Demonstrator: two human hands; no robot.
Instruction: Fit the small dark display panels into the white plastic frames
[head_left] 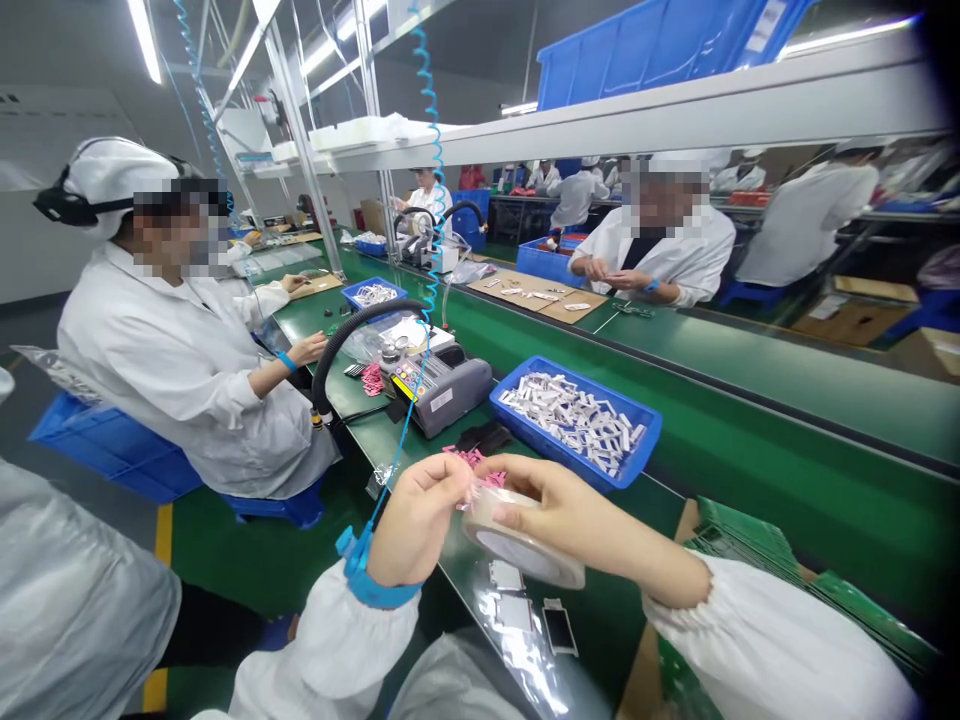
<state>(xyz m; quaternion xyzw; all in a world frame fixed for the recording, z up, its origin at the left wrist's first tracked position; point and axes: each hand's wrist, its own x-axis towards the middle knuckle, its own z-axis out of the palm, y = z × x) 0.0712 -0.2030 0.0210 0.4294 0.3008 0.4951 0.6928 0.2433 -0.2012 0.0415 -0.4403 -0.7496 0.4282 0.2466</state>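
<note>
A clear tape roll (525, 540) is clamped by the right hand's (570, 525) curled fingers, and pink foam strips (471, 462) are pinched in the left hand (416, 520) just above it. Glossy film (525, 650) is laid at 6 o'clock, a blue tray (577, 415) of white parts sits at 12, and a grey tape machine (442, 395) is parked at 11.

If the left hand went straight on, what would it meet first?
Probably the roll of clear tape held in the right hand, just past the pink strips the left hand pinches; depth is hard to judge here.
</note>
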